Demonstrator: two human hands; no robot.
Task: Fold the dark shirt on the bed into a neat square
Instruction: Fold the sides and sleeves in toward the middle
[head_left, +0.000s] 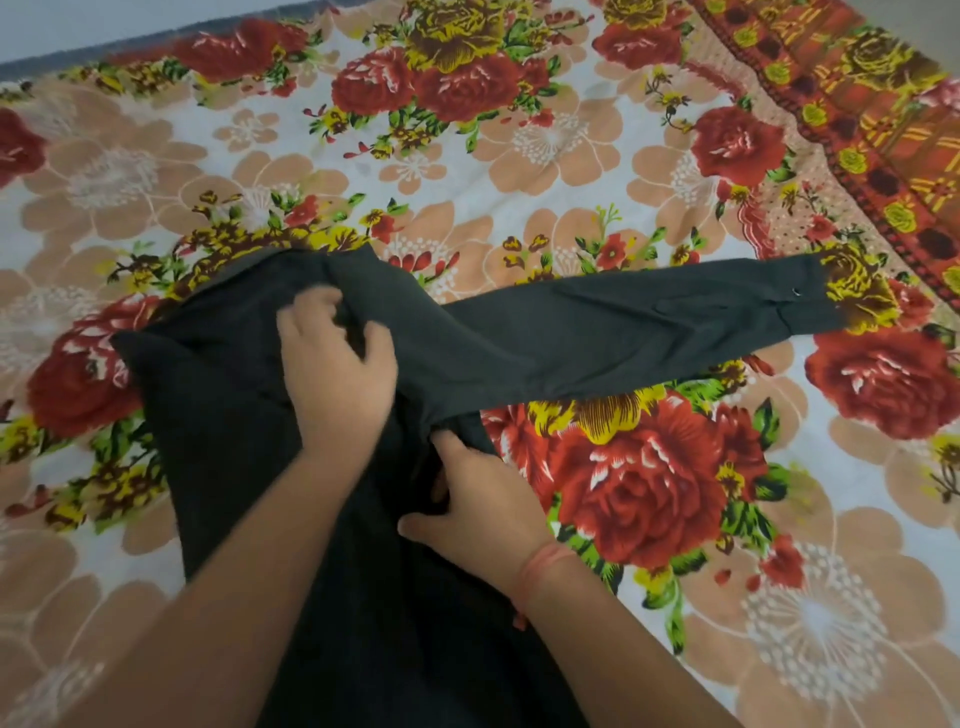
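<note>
Dark shirt (218, 415) lies spread on the floral bedsheet (519, 156), body on the sheet's near-left part; left hand (337, 364) pinches a bunch of cloth near the collar end, fingers curled closed on it. Right hand (467, 499) presses and grips the fabric just below the armpit seam, fingers partly tucked under, while the long sleeve (649, 332) stretches out flat to the shirt's right. Early step, likely squaring the shoulder; next the sleeve needs folding across the body; no readable labels or writing.
</note>
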